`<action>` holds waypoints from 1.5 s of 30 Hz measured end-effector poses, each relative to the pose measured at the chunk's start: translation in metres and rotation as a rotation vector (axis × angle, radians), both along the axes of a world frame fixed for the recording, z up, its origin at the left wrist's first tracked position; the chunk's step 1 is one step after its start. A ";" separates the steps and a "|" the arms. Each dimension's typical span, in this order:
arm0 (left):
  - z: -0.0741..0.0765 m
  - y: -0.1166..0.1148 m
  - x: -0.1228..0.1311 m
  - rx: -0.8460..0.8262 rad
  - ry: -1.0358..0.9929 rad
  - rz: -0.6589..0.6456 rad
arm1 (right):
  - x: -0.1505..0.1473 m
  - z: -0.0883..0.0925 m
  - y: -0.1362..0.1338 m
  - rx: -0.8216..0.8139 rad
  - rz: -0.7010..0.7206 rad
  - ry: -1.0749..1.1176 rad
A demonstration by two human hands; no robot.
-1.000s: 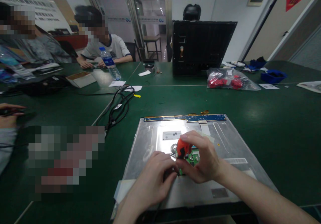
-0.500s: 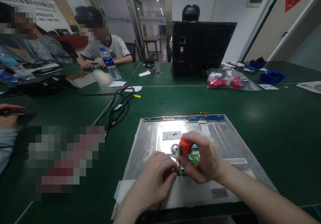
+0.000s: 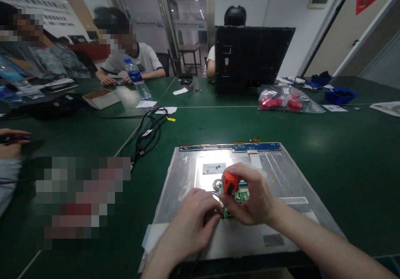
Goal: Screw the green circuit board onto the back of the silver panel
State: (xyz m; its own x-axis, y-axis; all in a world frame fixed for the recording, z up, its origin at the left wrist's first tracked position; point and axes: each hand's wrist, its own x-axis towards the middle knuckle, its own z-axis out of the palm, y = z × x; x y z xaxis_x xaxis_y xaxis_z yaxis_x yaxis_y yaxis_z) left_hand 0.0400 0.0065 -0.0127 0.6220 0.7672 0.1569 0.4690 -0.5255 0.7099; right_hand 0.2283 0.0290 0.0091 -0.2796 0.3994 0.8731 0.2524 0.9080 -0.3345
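An orange screwdriver [image 3: 230,182] with dark grip patches stands roughly upright over a small green circuit board [image 3: 242,195]. My right hand [image 3: 254,193] is closed around its handle, thumb below and index finger over the top. The screwdriver's tip is hidden behind my fingers. At the board's left edge, my left hand [image 3: 197,214] has its fingers pinched together, and what lies between them cannot be made out. Under both hands lies a flat silver metal display panel [image 3: 243,245], with a blue circuit strip [image 3: 212,147] along its far edge.
Black cables [image 3: 146,135] lie left of the panel. Beyond it are a black monitor [image 3: 253,60] and a plastic bag with red items [image 3: 287,99]. A water bottle [image 3: 136,79] and a small box [image 3: 101,98] stand farther left. Other people sit around the green table [image 3: 218,125].
The orange handle has turned a little in my right hand and its top leans differently. My left hand keeps its place. Behind the monitor, a person has shifted slightly left.
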 end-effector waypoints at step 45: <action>0.003 0.000 0.000 -0.002 0.052 0.004 | 0.001 0.002 -0.001 0.001 -0.029 -0.031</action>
